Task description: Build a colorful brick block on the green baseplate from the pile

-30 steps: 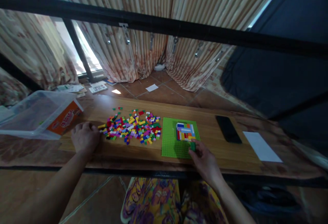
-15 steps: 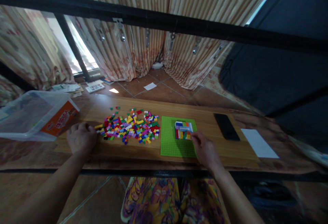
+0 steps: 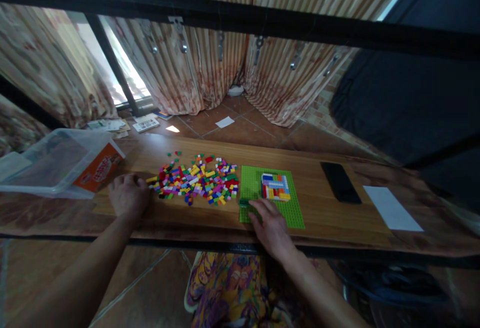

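My left hand (image 3: 129,195) rests on the table at the left end of a pile of small coloured bricks (image 3: 195,180), its fingers curled in. What they hold, if anything, is hidden. A yellow brick (image 3: 152,179) lies just beside its thumb side. My right hand (image 3: 270,224) is over the green baseplate (image 3: 296,215), near its front. A dark green brick (image 3: 244,202) sticks out at its fingertips, over the plate's left edge. Just beyond that hand, a low square build of mixed bricks (image 3: 275,187) sits on the plate, with white, blue, red and yellow pieces showing.
A clear plastic box (image 3: 56,163) with an orange label stands at the left end of the table. To the right lie a black phone (image 3: 340,182) and a white sheet of paper (image 3: 393,208). A dark metal bar (image 3: 240,18) crosses beyond the table.
My right hand has moved left, from the build's right side to the plate's left front, and a dark green brick now shows at its fingertips. The left hand stays by the pile.
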`<state>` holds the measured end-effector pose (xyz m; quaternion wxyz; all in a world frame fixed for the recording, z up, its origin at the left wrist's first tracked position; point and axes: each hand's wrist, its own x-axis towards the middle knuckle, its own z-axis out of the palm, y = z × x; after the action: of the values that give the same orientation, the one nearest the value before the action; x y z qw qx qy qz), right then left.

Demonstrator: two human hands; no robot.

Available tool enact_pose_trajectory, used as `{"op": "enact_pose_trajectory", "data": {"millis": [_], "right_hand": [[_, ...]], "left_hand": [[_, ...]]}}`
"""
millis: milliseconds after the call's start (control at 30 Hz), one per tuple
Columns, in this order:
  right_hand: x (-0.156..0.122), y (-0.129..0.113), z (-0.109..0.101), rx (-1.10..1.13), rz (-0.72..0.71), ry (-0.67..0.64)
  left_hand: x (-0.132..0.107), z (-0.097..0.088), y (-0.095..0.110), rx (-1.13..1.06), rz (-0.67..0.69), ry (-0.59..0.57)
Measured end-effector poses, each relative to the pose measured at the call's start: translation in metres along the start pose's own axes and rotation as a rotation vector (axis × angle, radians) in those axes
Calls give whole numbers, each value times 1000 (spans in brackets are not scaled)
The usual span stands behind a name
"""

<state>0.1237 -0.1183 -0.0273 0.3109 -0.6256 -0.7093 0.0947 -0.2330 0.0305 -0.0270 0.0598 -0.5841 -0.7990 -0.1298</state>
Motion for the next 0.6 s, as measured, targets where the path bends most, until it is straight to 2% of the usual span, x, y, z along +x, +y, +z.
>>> {"op": "enact_pose_trajectory", "data": {"millis": [100,233,333,467,600], "right_hand": [[16,-10,11,-65,-7,-53],[32,-11,15,-110,-21,-152],[29,-9,14,-14,26,-116],[15,-3,3,329,210,-1],[1,5,-17,889,562,16]], "left_hand": [[0,0,-1,5,4,3],[1,1,-1,9,-3,-11],[2,2,-2,-11,-10,-9],[2,3,-2,-13,-15,-7],[3,2,-3,14,0,-23]]}}
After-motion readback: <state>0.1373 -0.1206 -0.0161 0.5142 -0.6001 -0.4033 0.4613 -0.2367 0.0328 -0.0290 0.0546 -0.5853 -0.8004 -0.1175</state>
